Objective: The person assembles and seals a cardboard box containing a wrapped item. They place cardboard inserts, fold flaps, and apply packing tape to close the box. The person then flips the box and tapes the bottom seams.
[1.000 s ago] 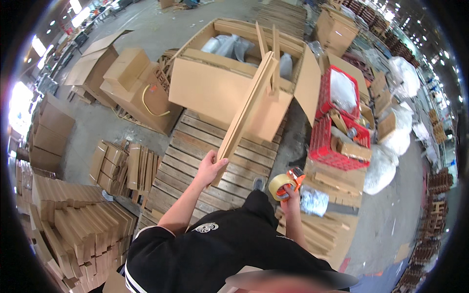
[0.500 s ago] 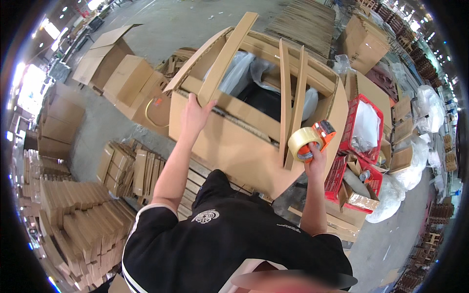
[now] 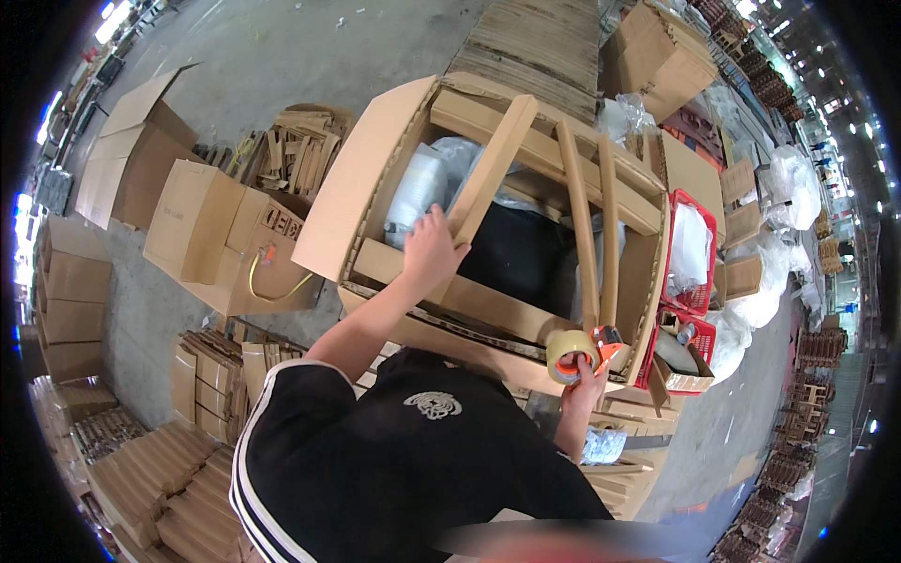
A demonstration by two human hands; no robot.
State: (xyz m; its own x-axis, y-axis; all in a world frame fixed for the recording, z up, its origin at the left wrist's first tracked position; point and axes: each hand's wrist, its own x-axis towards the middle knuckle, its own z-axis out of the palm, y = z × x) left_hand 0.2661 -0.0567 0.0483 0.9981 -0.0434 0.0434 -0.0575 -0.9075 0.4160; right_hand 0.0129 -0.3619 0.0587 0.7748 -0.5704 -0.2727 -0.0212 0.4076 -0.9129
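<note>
1. Nearest me, the right hand (image 3: 586, 387) has its fingers wrapped around an orange tape dispenser (image 3: 608, 347); its roll of clear, yellowish tape (image 3: 563, 345) sits in front of the carton's near wall.
2. Further up my view, the left hand (image 3: 432, 249) is on a broad cardboard strip (image 3: 497, 164), towards its near end. The thumb lies over the strip and the other fingers bunch at its left edge; I can't tell whether they pinch it or only press.
3. That strip slants over the top of a large open carton (image 3: 366, 169), its far end at the far side.
4. Two narrower strips (image 3: 579, 225) also span the opening, right of the broad one. Below them I see a black surface (image 3: 516, 258) and, to the left, a plastic-wrapped bundle (image 3: 418, 188).
5. Just beyond the carton's right side stands a red crate (image 3: 696, 300).
6. Farthest off, a brown slatted stack (image 3: 535, 47) lies on the floor.
</note>
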